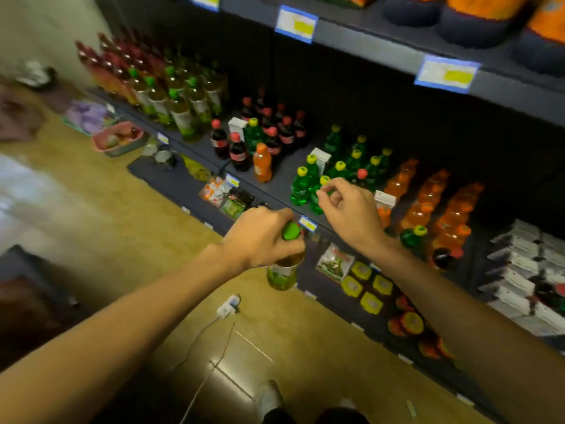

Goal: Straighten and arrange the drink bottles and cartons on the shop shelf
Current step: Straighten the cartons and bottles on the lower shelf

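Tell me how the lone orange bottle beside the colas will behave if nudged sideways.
The orange bottle looks tall and narrow, so it would probably tip rather than slide. It seems full, so likely fairly heavy. Being round, it may roll toward the colas if it falls.

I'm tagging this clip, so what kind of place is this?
Most likely a small shop's drinks aisle: dark metal shelving with blue-edged price labels, and grouped rows of yellow-capped green plastic bottles and orange plastic bottles.

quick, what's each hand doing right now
Left hand: grips the green-capped bottle by its top.
Right hand: fingers loosely curled, holding nothing.
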A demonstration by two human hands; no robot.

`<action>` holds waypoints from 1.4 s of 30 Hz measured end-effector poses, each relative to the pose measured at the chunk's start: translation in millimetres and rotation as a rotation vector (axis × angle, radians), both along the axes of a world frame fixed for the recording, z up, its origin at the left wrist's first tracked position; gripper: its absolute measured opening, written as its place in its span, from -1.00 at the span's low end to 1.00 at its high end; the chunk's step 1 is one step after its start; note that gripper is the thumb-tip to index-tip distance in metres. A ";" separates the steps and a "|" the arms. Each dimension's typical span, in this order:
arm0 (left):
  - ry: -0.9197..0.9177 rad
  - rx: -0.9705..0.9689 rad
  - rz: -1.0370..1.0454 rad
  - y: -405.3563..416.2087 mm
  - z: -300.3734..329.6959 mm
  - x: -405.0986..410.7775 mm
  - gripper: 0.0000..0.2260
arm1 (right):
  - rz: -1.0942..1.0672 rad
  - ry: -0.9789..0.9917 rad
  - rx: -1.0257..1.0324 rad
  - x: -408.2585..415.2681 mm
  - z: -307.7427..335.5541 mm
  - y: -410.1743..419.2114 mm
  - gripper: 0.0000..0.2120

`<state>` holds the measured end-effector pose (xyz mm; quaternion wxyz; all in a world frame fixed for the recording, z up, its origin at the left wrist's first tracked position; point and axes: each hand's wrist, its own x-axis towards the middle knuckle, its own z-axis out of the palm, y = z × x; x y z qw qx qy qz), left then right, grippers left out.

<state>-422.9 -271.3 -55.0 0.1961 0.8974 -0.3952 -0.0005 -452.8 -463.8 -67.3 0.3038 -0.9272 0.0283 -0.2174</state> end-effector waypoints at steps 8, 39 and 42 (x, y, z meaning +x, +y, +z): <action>-0.026 -0.001 0.303 97.1 -7.6 57.6 -0.54 | 0.224 0.044 0.010 86.9 0.6 74.0 -0.89; -0.030 -0.017 0.813 216.3 -3.4 316.5 -0.53 | 0.592 0.122 0.163 412.0 -11.6 193.6 -0.89; -0.046 -0.018 0.822 239.9 -9.2 351.0 -0.49 | 0.595 0.111 0.168 448.1 -12.4 220.1 -0.89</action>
